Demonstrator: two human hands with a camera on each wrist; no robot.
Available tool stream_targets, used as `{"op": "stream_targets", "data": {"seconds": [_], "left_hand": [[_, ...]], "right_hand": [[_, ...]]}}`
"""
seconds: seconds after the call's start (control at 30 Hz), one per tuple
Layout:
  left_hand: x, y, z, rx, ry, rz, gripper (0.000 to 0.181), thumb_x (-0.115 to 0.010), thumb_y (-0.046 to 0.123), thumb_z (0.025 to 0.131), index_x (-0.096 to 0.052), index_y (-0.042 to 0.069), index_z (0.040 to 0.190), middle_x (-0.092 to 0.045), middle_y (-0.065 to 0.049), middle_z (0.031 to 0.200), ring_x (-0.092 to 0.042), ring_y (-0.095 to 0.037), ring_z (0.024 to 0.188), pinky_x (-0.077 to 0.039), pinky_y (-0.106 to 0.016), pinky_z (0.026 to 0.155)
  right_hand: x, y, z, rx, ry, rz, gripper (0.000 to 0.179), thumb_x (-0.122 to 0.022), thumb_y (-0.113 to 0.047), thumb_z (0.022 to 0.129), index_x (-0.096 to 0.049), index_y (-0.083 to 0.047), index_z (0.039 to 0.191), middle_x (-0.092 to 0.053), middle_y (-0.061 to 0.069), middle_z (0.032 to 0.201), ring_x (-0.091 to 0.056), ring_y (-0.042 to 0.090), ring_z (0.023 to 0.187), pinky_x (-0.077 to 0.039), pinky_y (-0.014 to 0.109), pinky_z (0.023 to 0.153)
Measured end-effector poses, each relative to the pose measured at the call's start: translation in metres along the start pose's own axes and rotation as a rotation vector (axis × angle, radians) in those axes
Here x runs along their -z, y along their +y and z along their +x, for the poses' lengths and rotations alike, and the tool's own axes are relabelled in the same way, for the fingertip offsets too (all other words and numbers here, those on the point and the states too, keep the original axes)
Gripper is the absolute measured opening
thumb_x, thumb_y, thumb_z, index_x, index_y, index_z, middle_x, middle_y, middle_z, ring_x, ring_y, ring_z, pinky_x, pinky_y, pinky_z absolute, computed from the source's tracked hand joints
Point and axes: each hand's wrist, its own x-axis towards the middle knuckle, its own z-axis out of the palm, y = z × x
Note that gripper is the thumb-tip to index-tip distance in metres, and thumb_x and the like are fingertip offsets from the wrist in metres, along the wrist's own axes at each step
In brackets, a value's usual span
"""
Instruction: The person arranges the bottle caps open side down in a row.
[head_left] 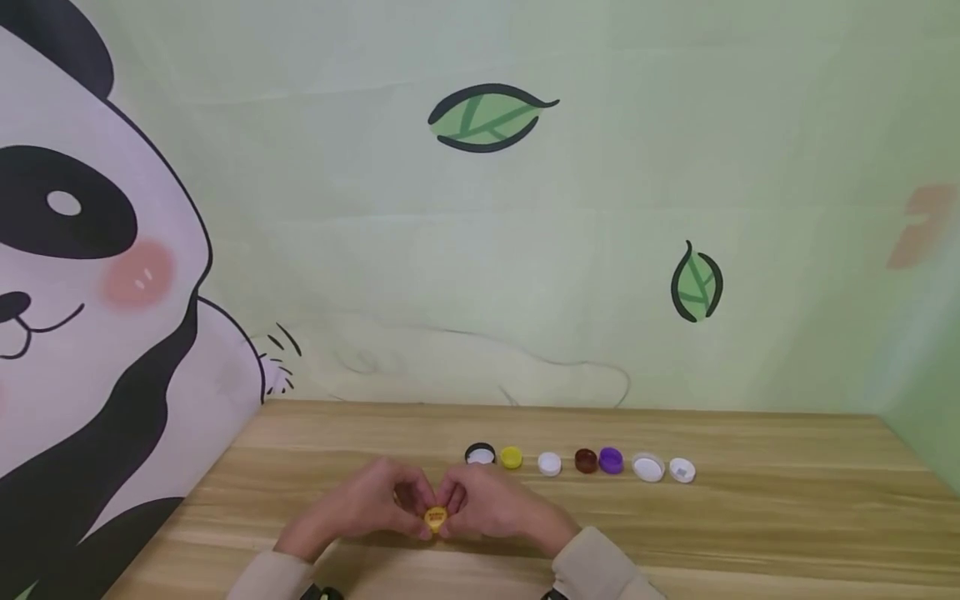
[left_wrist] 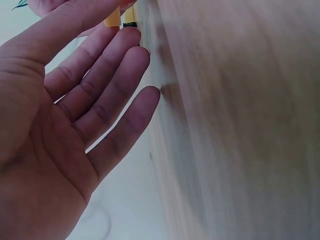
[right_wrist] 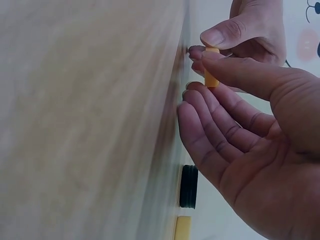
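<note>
An orange-yellow bottle cap (head_left: pixel 436 520) with small dark print on its top is held near the front of the table, between both hands. My left hand (head_left: pixel 375 502) pinches its left side with thumb and forefinger. From the right, my right hand (head_left: pixel 491 502) pinches the same cap by thumb and forefinger. Seen from the right wrist, the cap (right_wrist: pixel 212 79) stands on edge, both thumbs close together on it. The other fingers of the left hand (left_wrist: pixel 65 115) extend loosely beneath, fingertips right at the tabletop.
Beyond the hands a row of caps runs across the wooden table (head_left: pixel 787 517): a black-rimmed one (head_left: pixel 480 455), a yellow one (head_left: pixel 512 457), a white one (head_left: pixel 550 464), a brown one (head_left: pixel 587 461), a purple one (head_left: pixel 611 460) and two more whitish ones (head_left: pixel 648 468). A panda-printed backdrop (head_left: pixel 570 208) stands behind.
</note>
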Motion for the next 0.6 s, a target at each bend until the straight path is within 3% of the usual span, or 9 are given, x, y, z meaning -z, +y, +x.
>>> {"op": "stream_targets", "data": {"seconds": [0.2,0.6], "left_hand": [[-0.0010,0.0022,0.0014,0.035,-0.018,-0.002,0.024,-0.095,0.009,0.079,-0.076,0.012,0.095,-0.075,0.005,0.089,-0.069,-0.012,0.081,-0.057,-0.026,0.074],[-0.0017,0.0025,0.0002,0.043,-0.065,-0.018,0.024,-0.094,0.007,0.080,-0.075,0.011,0.095,-0.074,0.004,0.089,-0.069,-0.012,0.083,-0.058,-0.025,0.076]], "right_hand": [[-0.0012,0.0008,-0.0010,-0.013,-0.001,-0.008,0.027,-0.089,0.000,0.082,-0.069,-0.011,0.096,-0.066,-0.007,0.083,-0.060,0.003,0.076,-0.053,0.021,0.073],[-0.0055,-0.0009,-0.0027,-0.002,-0.011,-0.013,0.027,-0.091,0.000,0.081,-0.069,-0.009,0.094,-0.065,-0.007,0.081,-0.058,0.001,0.075,-0.052,0.020,0.073]]}}
